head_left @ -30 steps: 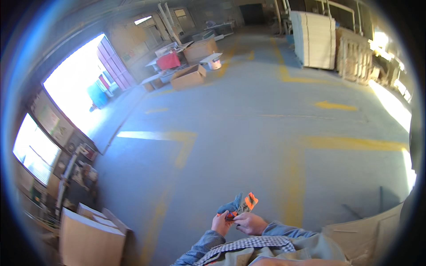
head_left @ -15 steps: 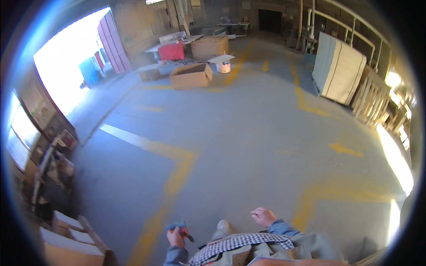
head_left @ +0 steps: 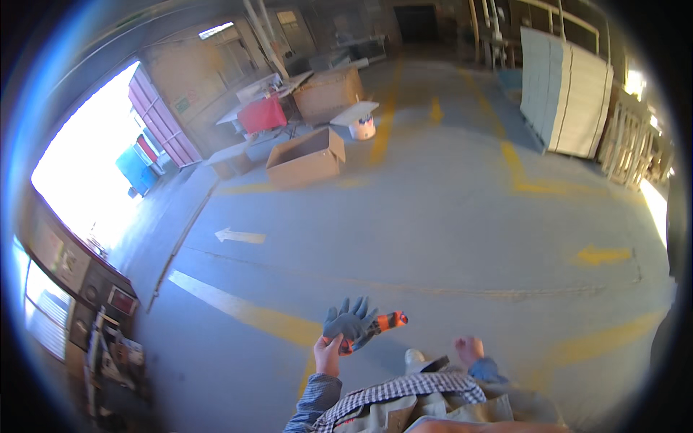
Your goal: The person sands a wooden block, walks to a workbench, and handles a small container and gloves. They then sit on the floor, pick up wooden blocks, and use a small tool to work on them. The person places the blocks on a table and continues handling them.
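Observation:
Held out in front of my body, my left hand point(head_left: 329, 355) is closed on a pair of grey work gloves point(head_left: 349, 322). The thumb presses on the near glove, whose fingers point up and away. An orange and black cuff point(head_left: 390, 321) sticks out to the right of it. My right hand point(head_left: 470, 349) hangs by my right side, its fingers curled in with no object showing in them. A checked cloth strap point(head_left: 404, 387) runs across my waist, and a shoe point(head_left: 413, 356) shows below it.
An open cardboard box point(head_left: 306, 170) stands on the floor ahead, beside a white bucket point(head_left: 363, 128) with a board on top. A red cloth point(head_left: 261, 114) hangs from a cluttered table. Tall stacked white sheets point(head_left: 565, 94) and wooden pallets point(head_left: 626, 144) are at right. Clutter point(head_left: 115, 353) lines the left.
My left hand has risen forward and right, and the gloves now show spread out. The right hand has shifted right and its fingers are curled in. The cardboard box looks nearer.

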Motion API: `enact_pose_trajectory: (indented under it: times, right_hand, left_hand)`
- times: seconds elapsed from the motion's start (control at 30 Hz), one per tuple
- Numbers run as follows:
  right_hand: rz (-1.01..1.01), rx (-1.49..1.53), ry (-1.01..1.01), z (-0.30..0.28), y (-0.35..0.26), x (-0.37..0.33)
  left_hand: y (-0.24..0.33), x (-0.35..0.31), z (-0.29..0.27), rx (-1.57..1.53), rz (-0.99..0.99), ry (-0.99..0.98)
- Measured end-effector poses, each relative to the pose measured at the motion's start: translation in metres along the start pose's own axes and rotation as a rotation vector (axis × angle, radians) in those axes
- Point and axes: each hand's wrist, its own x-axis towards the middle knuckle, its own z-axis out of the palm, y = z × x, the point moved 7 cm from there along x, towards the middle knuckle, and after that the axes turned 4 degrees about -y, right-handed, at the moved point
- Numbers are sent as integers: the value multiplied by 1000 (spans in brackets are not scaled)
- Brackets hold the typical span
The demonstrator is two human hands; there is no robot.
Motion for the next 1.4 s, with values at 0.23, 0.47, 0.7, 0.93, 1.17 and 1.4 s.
enact_pose_trajectory:
  times: [0.23, 0.47, 0.7, 0.93, 1.17, 1.4]
  right_hand:
    - [-282, 123, -223, 57, -156, 345]
    - [-119, -19, -212, 67, -175, 588]
    - [193, -138, -118, 9, -26, 704]
    - [309, -516, -143, 37, 48, 984]
    - [146, -71, -142, 25, -131, 1462]
    - [-19, 35, -120, 29, -238, 1824]
  left_hand:
    - [11, 200, -112, -13, -44, 375]
    - [55, 502, -71, -290, 190, 151]
    - [131, 869, 97, 46, -75, 121]
    - [213, 1181, 239, 108, 258, 4]
    - [255, 1412, 281, 8, 131, 182]
    - [253, 1696, 363, -323, -72, 206]
